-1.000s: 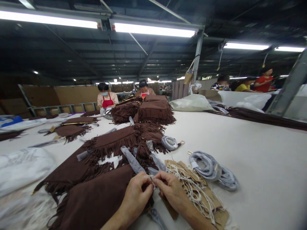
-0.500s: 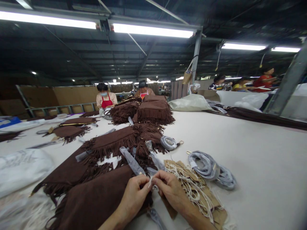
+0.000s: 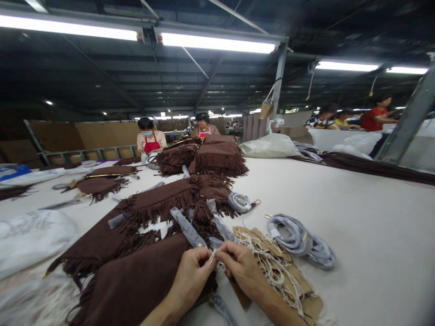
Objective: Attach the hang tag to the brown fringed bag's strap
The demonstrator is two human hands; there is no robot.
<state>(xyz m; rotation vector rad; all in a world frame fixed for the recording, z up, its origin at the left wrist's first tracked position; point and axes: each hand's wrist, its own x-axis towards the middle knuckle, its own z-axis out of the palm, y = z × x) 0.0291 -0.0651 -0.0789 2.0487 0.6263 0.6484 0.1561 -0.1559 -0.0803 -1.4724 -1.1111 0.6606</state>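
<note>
String (image 3: 213, 255) is passing between left hand (image 3: 190, 272) and right hand (image 3: 240, 266), both grips pinching it near a brown bag (image 3: 136, 280) on the table (image 3: 360, 217); threading or tying is seemingly proceeding, next calling for steady precision.

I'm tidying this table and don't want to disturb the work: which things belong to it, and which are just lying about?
Apparently in use:
- white string, pinched between left hand and right hand
- brown fringed piece beside the left hand
- brown cards with strings, by the right

Seemingly lying about, untouched:
- grey coiled straps
- white plastic bag, far left
- pale sack, farther back
</note>
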